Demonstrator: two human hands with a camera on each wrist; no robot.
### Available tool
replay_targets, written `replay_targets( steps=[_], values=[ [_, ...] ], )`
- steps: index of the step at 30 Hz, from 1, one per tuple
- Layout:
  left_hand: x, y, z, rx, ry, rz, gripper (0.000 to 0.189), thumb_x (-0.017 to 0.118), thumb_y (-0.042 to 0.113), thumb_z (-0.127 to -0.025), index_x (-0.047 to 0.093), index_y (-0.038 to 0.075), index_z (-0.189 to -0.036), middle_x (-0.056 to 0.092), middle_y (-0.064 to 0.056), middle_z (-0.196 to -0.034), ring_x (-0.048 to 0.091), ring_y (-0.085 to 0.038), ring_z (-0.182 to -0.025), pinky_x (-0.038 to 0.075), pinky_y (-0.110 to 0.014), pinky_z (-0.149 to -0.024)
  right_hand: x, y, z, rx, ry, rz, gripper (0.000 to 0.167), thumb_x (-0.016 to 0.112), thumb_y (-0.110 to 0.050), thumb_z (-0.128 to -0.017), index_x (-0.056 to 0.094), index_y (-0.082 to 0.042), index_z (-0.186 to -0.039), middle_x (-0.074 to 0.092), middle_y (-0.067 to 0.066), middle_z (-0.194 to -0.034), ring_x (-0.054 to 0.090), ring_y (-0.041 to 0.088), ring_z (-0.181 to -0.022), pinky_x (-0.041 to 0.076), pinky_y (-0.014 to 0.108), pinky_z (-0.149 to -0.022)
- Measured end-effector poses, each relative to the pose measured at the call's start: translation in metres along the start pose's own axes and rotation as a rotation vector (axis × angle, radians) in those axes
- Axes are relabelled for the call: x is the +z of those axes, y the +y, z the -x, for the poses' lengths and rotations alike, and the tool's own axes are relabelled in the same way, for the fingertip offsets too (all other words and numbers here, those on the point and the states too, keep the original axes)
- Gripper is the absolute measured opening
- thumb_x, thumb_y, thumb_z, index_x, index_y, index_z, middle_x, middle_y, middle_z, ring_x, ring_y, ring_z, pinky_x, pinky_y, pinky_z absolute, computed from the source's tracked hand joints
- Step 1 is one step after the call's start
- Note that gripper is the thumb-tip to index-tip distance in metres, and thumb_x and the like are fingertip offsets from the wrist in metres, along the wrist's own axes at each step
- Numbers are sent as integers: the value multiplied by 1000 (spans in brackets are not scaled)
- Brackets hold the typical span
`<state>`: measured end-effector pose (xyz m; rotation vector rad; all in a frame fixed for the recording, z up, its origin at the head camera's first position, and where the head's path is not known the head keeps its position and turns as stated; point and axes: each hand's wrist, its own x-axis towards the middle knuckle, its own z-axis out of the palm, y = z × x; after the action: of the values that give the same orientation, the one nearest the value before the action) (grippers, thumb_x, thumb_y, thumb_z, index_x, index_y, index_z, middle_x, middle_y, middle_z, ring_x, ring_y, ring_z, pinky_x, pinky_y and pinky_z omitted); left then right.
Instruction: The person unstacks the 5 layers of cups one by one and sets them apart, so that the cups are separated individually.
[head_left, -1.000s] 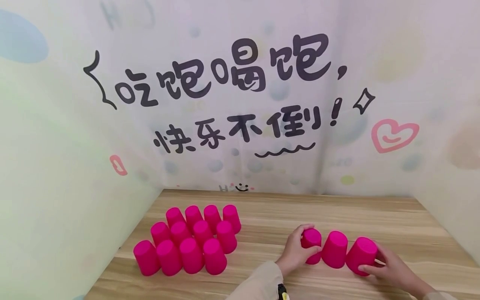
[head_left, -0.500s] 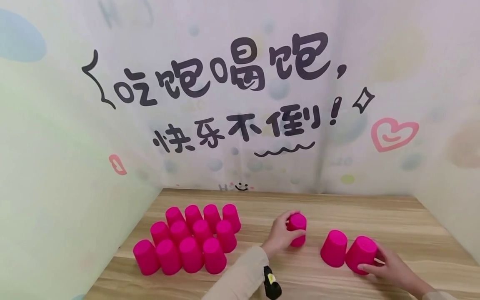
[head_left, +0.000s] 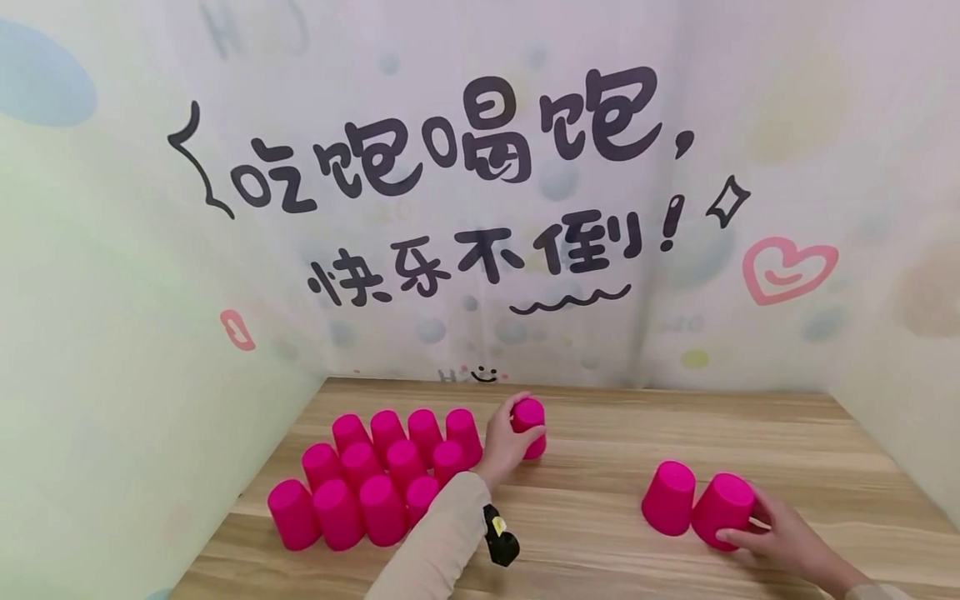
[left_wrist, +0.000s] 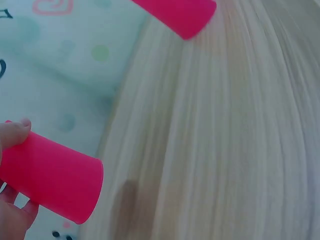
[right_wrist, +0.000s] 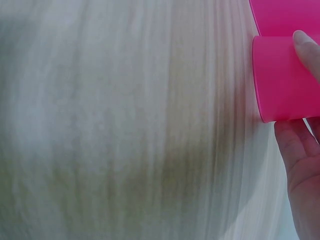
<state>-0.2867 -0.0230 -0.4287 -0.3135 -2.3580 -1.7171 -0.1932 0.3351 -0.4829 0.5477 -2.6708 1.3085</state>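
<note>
My left hand (head_left: 507,442) grips an upside-down pink cup (head_left: 532,429) to the right of the back row of pink cups (head_left: 460,433). In the left wrist view its thumb and fingers wrap round the held cup (left_wrist: 55,175); I cannot tell whether the rim touches the table. On the right side of the table, my right hand (head_left: 787,537) holds another upside-down pink cup (head_left: 723,508) between thumb and fingers. A third pink cup (head_left: 669,497) stands just left of that one, rim down.
Several upside-down pink cups stand in rows at the left, front ones (head_left: 292,517) included; my left sleeve (head_left: 438,533) partly covers the nearest right ones. The wooden table (head_left: 585,542) ends at a printed curtain (head_left: 412,333) behind.
My left hand has carried its cup away from the two right-hand cups, leftward and back, to beside the back row. The right hand and its cup have stayed put.
</note>
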Motion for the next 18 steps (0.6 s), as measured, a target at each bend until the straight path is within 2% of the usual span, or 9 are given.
replay_targets(
  steps=[5, 11, 18],
  values=[
    [-3, -16, 1, -3, 104, -52, 46, 69, 3, -74, 51, 4, -117, 55, -15, -109, 53, -29, -97, 47, -39, -80, 0, 2, 0, -18, 6, -2, 57, 72, -7, -71, 41, 12, -115, 51, -25, -96, 52, -9, -84, 49, 16, -64],
    [-2, -25, 5, -19, 222, -92, 46, 68, 1, -74, 50, 0, -116, 54, -17, -108, 53, -32, -97, 47, -42, -81, 1, 4, 0, -27, 11, -1, 56, 72, -6, -71, 41, 12, -114, 51, -25, -96, 52, -9, -84, 49, 16, -63],
    [2, -30, 8, -21, 272, -119, 47, 67, 0, -75, 48, -1, -118, 54, -18, -109, 53, -32, -97, 46, -43, -81, 1, 2, 0, -5, 9, -3, 58, 72, -8, -71, 41, 11, -115, 51, -25, -96, 52, -9, -84, 49, 16, -64]
  ],
)
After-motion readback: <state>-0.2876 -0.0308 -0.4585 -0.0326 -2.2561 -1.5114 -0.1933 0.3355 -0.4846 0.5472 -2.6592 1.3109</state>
